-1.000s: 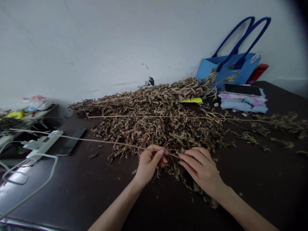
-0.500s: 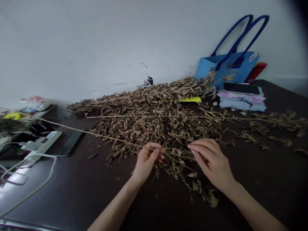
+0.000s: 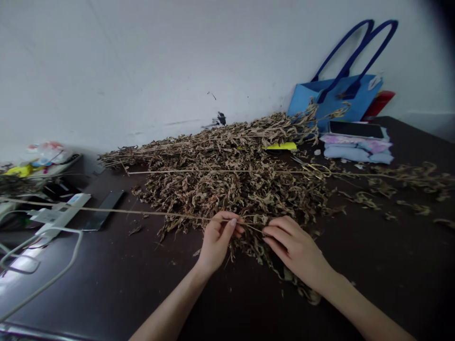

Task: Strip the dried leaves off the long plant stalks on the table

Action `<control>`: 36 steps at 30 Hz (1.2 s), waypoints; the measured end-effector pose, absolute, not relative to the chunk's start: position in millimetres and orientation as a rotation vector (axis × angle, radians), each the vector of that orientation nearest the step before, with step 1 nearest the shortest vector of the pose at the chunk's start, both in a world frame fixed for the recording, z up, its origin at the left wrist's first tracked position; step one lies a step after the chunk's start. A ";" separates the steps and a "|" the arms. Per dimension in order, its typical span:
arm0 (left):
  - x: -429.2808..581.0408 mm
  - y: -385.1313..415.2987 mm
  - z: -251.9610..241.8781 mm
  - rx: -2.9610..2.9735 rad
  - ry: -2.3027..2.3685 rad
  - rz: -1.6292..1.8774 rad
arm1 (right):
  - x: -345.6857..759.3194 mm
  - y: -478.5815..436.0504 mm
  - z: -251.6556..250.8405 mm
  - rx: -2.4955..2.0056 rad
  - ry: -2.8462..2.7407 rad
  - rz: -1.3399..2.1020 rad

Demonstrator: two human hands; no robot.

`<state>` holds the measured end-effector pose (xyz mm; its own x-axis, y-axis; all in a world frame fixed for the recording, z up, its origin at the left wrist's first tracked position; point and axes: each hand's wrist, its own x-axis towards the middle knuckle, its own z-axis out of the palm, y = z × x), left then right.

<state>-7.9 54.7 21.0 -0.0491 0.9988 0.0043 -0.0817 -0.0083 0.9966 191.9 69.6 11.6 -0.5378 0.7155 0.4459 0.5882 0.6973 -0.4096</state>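
My left hand (image 3: 221, 237) pinches a long dried stalk (image 3: 142, 211) that stretches out to the left edge of the view. To its right, my right hand (image 3: 296, 251) has its fingertips closed on the leafy part of the same stalk, where thin side stems branch. Both hands are over the front of a wide heap of dried leaves (image 3: 227, 189). Curled leaves hang below my right hand, partly hidden by it. Another long stalk (image 3: 199, 171) lies across the heap.
Behind the heap lies a bundle of dried stems (image 3: 213, 137). Gold-handled scissors (image 3: 314, 171), a phone (image 3: 355, 130) on folded cloth (image 3: 351, 154) and a blue bag (image 3: 330, 94) are at the right. A power strip (image 3: 67, 213) with white cable sits left on the dark table (image 3: 106, 284).
My right hand has moved left and closed on the stalk near my left hand. The stalk's far left end has swung down toward the power strip.
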 end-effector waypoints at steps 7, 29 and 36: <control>-8.2 54.4 21.7 1.158 1.187 1.305 | 194.7 71.5 10.6 -1.004 -2.319 0.343; -19.1 63.0 18.3 1.018 1.165 1.413 | 208.2 73.0 29.0 -1.157 -2.179 0.739; -20.2 63.2 16.0 0.945 1.109 1.400 | 202.5 72.2 28.4 -1.104 -2.180 0.806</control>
